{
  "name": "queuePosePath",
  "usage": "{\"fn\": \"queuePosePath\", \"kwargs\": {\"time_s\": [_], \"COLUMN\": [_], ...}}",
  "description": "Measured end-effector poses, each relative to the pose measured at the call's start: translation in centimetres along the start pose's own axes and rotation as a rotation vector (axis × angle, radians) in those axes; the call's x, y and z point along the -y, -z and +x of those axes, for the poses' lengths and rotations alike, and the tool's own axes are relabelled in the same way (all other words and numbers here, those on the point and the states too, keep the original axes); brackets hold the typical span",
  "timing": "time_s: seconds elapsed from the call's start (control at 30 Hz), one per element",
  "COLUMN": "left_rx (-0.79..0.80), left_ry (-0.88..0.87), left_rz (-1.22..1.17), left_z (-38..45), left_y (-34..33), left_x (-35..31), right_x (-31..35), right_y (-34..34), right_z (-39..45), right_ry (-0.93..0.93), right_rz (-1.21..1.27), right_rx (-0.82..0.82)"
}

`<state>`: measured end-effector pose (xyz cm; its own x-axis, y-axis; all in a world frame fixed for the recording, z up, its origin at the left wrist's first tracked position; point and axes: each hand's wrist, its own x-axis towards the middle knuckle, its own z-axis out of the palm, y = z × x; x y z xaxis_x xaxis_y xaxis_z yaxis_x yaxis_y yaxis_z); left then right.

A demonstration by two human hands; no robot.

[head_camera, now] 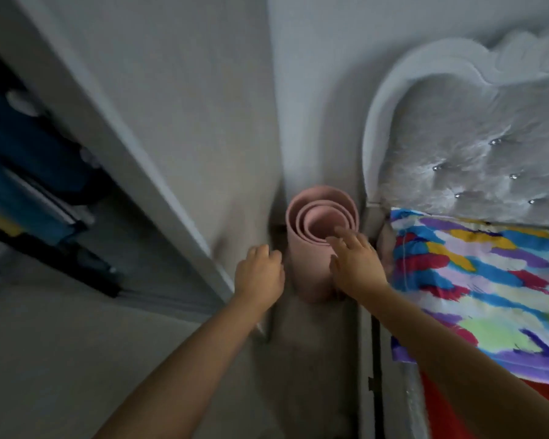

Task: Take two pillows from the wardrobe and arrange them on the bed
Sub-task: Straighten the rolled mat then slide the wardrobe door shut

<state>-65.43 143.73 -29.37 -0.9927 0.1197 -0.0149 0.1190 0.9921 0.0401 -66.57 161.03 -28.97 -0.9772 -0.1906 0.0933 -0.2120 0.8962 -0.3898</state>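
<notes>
Blurred hands (pixel 260 274) before half-hidden pink roll (pixel 311 261)

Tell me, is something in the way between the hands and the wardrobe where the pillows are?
Nothing visible blocks it. The wardrobe stands open on the left, but no pillow is clear inside. Both hands point elsewhere: the right hand is in front of a rolled pink mat standing in the corner beside the bed, and the left hand is beside it.
</notes>
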Motion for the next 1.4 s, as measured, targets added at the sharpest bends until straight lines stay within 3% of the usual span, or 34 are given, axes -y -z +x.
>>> {"fn": "queuePosePath", "kwargs": {"time_s": [0.17,0.4,0.6,0.73,1.03,1.3,1.4], "left_rx": [-0.162,-0.190,-0.268,-0.296,-0.329,-0.436,-0.467], "left_ry": [0.128,0.322,0.575,0.657,0.666,0.653,0.600], "left_rz": [0.040,0.159,0.141,0.223,0.281,0.223,0.220], "left_z": [-9.1,-21.7,-27.9,-27.5,-18.6,-12.5,-9.9], "left_y": [5.3,11.4,15.3,18.1,24.7,26.1,26.4], "left_x": [12.1,31.3,46.0,55.1,76.0,93.1,100.5], "right_x": [14.3,34.3,48.7,58.1,80.6,95.2,100.4], "right_y": [-1.1,-5.9,-8.8,-10.4,-14.3,-17.4,-19.2], "right_z": [-3.8,-7.3,-3.0,3.4,21.4,32.6,35.8], "right_ry": [0.171,0.375,0.569,0.663,0.807,0.976,0.917], "right_rz": [0.084,0.153,0.097,0.014,0.052,0.042,0.011], "right_rx": [-0.073,-0.080,-0.084,-0.121,-0.214,-0.434,-0.498]}}
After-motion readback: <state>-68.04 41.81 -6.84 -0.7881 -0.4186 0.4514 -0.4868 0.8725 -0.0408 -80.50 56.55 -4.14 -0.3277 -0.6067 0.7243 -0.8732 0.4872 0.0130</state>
